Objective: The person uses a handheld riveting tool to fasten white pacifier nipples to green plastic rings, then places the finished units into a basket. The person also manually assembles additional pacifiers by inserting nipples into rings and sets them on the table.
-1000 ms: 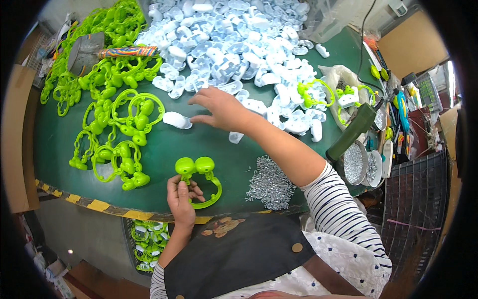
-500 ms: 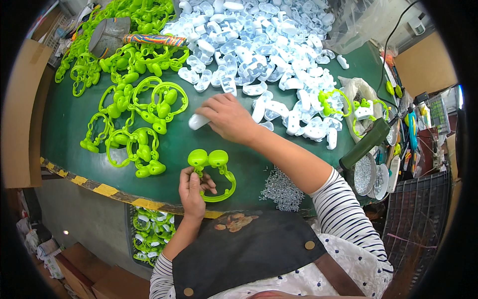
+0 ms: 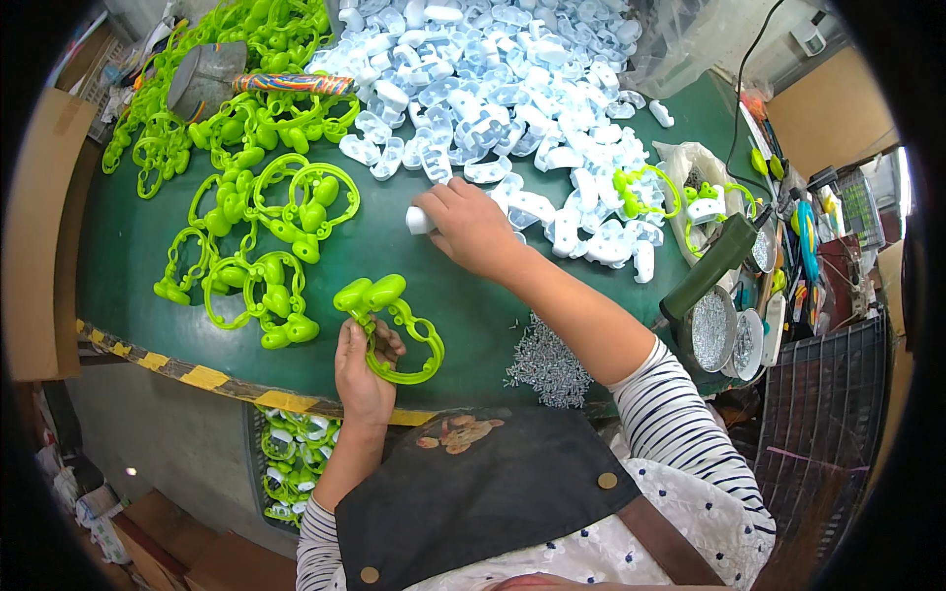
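Observation:
My left hand (image 3: 367, 378) grips a lime-green plastic ring part (image 3: 422, 340) near the table's front edge. Two rounded lobes top this ring, and it is tilted. Further up, my right hand (image 3: 471, 227) is closed on a small white plastic shell (image 3: 420, 220), held over the green tabletop. Most of the shell is covered by my fingers. Just beyond that hand spreads a large heap of white plastic shells (image 3: 483, 94). To the left lie several loose green ring parts (image 3: 305, 205), apart from my hands.
Small metal screws (image 3: 550, 364) lie piled near the front edge. A green power screwdriver (image 3: 717, 264) rests at right beside metal bowls of screws (image 3: 711, 330). A roll-like grey object with a striped handle (image 3: 209, 81) sits on green parts. Below the table stands a filled crate (image 3: 296, 463).
My left hand has tilted the green ring part and shifted it slightly left. My right hand has moved a little right with the white shell, turning it. The view has shifted slightly.

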### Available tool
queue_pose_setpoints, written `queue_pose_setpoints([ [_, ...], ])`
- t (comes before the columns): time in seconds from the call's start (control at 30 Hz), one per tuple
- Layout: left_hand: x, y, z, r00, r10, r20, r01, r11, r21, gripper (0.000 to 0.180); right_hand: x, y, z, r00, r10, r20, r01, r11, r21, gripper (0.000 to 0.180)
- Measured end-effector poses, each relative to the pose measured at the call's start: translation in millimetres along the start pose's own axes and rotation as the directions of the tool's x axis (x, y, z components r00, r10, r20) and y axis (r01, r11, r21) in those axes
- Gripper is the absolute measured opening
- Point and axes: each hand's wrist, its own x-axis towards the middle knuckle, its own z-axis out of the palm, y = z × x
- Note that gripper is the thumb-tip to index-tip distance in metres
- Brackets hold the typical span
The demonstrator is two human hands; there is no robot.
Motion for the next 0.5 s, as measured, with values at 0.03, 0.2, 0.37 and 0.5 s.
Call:
queue_pose_setpoints([
  [0.03, 1, 0, -1, 1.0, -0.004, 0.003, 0.004, 1.0, -0.011, 0.022, 0, -1, -2, 0.999, -0.027, -0.018, 0.027, 0.999, -0.027, 0.04],
  [0.2, 7, -2, 5, 0.999, -0.042, 0.002, 0.042, 0.996, -0.081, 0.026, -8, -6, -2, 0.996, 0.015, 0.091, -0.016, 1.0, 0.01, 0.038],
  [0.37, 35, -4, 23, 0.988, -0.025, 0.153, 0.067, 0.96, -0.272, 0.034, -9, -1, -2, 0.989, 0.046, 0.142, -0.074, 0.978, 0.197, 0.043],
  [0.5, 61, -16, 21, 0.983, -0.025, 0.182, 0.08, 0.949, -0.305, 0.038, -5, -1, -1, 0.974, 0.084, 0.209, -0.12, 0.979, 0.167, 0.039],
])
